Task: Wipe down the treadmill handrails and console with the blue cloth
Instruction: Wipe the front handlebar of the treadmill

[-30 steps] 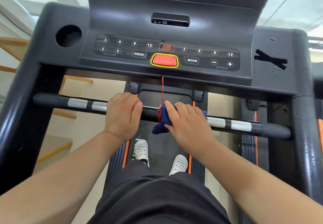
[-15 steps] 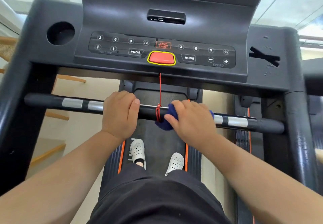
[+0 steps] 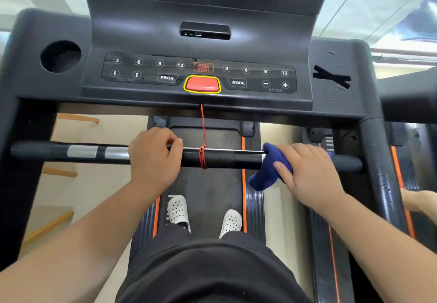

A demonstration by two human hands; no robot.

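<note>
A black horizontal handrail (image 3: 224, 158) with silver sensor bands crosses in front of me, below the dark console (image 3: 201, 75) with its red button. My left hand (image 3: 155, 158) is closed around the rail left of centre. My right hand (image 3: 307, 175) presses the blue cloth (image 3: 267, 172) around the rail's right part; the cloth hangs below the bar and covers the right silver bands. A red safety cord (image 3: 202, 137) runs from the console down to a knot on the rail between my hands.
Black uprights (image 3: 378, 160) flank the rail on both sides. A round cup holder (image 3: 61, 56) sits at the console's left. The treadmill belt (image 3: 208, 184) and my white shoes lie below. A second treadmill and another person's hand (image 3: 418, 201) are at the right.
My right hand has slid the blue cloth rightward along the rail, from beside the red cord to the right sensor section. My left hand stays gripping in place.
</note>
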